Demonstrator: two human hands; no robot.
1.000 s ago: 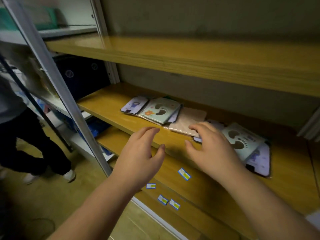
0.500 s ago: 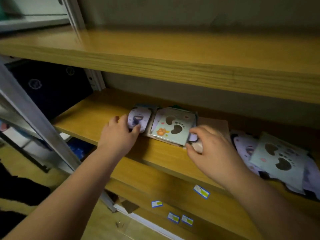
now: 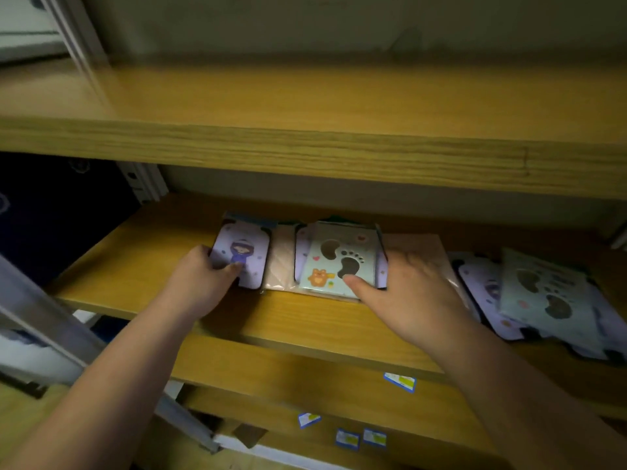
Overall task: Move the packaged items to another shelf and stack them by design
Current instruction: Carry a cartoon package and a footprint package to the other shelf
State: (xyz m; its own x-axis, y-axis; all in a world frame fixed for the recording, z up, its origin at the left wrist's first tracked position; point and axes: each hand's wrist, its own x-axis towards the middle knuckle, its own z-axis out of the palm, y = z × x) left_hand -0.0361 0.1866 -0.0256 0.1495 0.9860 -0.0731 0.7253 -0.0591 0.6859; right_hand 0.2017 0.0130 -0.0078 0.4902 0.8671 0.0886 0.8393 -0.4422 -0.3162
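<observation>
Flat packaged items lie on the middle wooden shelf [image 3: 142,266]. My left hand [image 3: 200,283] grips the lower left corner of a purple pack with a cartoon figure [image 3: 244,256]. My right hand [image 3: 407,293] holds the right side of a pale green footprint pack [image 3: 339,262], thumb pressed on its front; a purple pack lies under it. A beige pack [image 3: 281,262] lies between the two, and another beige piece [image 3: 417,242] shows behind my right hand. Further right sits a loose pile of purple packs [image 3: 481,283] with another footprint pack [image 3: 543,290] on top.
An upper wooden shelf [image 3: 305,130] overhangs close above the packs. A lower shelf edge [image 3: 339,395] carries blue and yellow price labels [image 3: 400,381]. A grey metal upright [image 3: 68,334] slants at the left. Dark boxes [image 3: 51,212] stand in the neighbouring bay.
Both hands reached in from the shelf front and closed on packs: the left on the purple figure pack, the right on the footprint pack. The camera has moved closer.
</observation>
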